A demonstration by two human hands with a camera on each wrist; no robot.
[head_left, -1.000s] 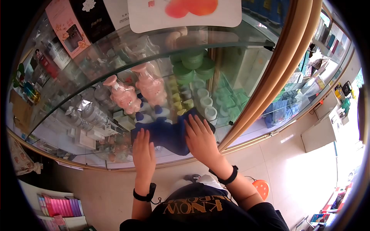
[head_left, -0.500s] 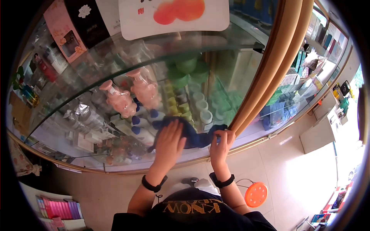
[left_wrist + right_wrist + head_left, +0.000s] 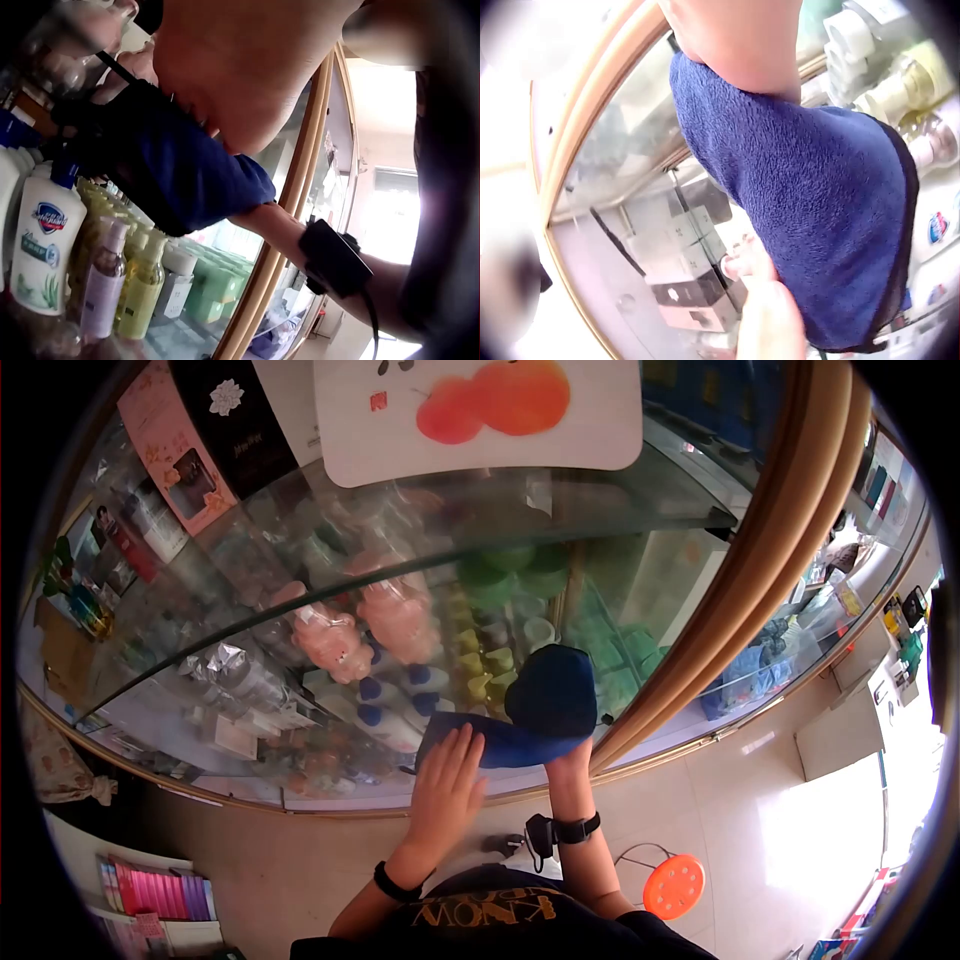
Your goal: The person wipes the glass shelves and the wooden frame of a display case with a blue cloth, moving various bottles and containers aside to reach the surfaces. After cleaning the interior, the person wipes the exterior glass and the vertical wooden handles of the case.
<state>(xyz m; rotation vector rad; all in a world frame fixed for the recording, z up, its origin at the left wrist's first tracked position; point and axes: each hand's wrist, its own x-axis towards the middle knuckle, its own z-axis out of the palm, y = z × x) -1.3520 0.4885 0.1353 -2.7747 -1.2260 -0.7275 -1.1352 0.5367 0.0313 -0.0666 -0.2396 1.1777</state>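
Observation:
A dark blue cloth (image 3: 553,695) is bunched over the right hand (image 3: 570,758) in the head view; only the heel of that hand and the wrist show, its fingers hidden. The left hand (image 3: 447,788) lies with long, nearly straight fingers on the cloth's flatter left end. In the left wrist view the left hand (image 3: 244,64) rests its fingertips against the cloth (image 3: 199,176). The right wrist view shows the cloth (image 3: 810,202) hanging from the right hand (image 3: 739,45), with the left hand (image 3: 771,319) at its lower edge.
Under the glass shelf edge (image 3: 330,582) stand pink bear-shaped bottles (image 3: 332,642), white pump bottles (image 3: 46,240) and green boxes. A wooden frame (image 3: 745,600) runs along the cabinet's right. An orange stool (image 3: 674,887) stands on the floor.
The right hand, whose fingers were visible at the cloth's right end, is now covered by it. The cloth there has risen into a rounded bunch. The left hand remains on its left part.

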